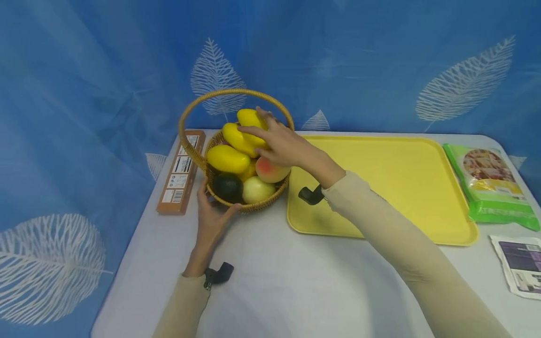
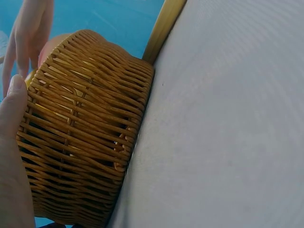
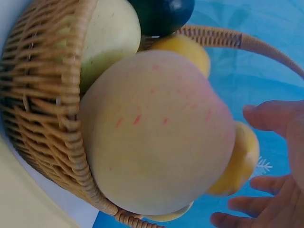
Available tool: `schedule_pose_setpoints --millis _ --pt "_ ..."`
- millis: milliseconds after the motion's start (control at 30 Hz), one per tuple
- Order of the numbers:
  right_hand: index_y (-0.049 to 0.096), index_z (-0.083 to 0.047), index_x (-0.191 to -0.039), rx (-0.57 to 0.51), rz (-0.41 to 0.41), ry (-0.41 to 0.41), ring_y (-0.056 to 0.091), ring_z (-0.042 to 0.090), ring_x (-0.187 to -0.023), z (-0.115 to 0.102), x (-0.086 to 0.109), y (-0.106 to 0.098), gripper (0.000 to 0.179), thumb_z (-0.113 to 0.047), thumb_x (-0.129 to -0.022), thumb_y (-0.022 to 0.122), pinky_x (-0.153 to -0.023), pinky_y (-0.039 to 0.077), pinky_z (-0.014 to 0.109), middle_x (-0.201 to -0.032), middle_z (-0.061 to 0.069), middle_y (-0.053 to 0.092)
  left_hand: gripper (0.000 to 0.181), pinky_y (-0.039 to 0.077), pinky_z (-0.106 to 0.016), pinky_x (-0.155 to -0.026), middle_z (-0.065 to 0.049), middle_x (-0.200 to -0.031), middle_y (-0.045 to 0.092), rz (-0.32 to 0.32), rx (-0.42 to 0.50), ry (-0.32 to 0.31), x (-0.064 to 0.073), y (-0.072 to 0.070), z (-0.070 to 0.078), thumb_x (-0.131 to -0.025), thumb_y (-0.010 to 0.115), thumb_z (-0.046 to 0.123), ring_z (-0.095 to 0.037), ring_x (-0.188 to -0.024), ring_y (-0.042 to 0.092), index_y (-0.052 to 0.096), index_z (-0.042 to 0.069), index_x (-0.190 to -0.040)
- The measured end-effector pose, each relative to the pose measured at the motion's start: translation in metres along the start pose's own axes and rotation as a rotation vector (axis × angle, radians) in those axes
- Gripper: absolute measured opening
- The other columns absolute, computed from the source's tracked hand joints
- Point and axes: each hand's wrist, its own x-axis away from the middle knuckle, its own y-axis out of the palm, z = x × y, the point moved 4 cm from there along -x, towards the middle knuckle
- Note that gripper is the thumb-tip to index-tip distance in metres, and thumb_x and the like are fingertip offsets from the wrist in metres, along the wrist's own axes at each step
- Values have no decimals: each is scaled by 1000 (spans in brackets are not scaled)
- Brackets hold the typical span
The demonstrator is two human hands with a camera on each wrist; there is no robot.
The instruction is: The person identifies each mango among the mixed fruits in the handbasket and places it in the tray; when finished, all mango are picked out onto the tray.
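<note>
1. Your left hand (image 1: 213, 223) holds the low left side of the brown basket (image 2: 85, 128); your thumb is on its rim, and your fingers are bent round its side.
2. Your right hand (image 1: 287, 143) is over the top of the basket; its fingers are spread apart, close to the yellow fruits (image 1: 228, 158); I cannot tell if they touch.
3. The basket stands upright on the white table (image 1: 274, 281), with its round handle (image 1: 236, 91) up over the fruit.
4. The yellow fruits are piled inside, at the back and left; a dark green fruit (image 1: 227, 187) and a pale green fruit (image 1: 258, 190) sit side by side at the front; a pink and cream peach (image 1: 272, 170) is at the right, under your right hand.
5. A long brown box (image 1: 179, 176) lies just left of the basket; a yellow tray (image 1: 405, 188) lies just to its right.
6. Past the tray are a green food bag (image 1: 492, 183) and a purple and white packet (image 1: 521, 265); a blue cloth (image 1: 338, 70) with white leaves hangs behind.
</note>
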Motion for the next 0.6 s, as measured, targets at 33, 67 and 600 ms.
schedule_pose_setpoints --millis 33,67,600 --pt "33 -30 -153 -4 -14 12 62 35 -105 2 -2 0 59 -22 -99 57 -67 48 33 -164 16 -4 100 40 -58 -96 -31 -153 20 -3 -4 2 0 1 -1 -76 79 1 -44 -133 35 13 -7 -151" --pt "34 -30 -153 -13 -24 21 64 34 -95 4 -3 1 59 -21 -99 57 -63 47 32 -164 16 -5 101 40 -58 -96 -30 -153 20 -5 -6 4 -1 2 -4 -77 79 2 -44 -133 35 13 -6 -152" --pt "49 -23 -144 -114 -20 36 21 36 -148 16 -22 1 55 -24 -92 67 -109 38 51 -161 19 10 106 41 -52 -99 -13 -157 23 5 -43 10 -6 0 -40 -79 82 39 -31 -137 34 13 14 -156"
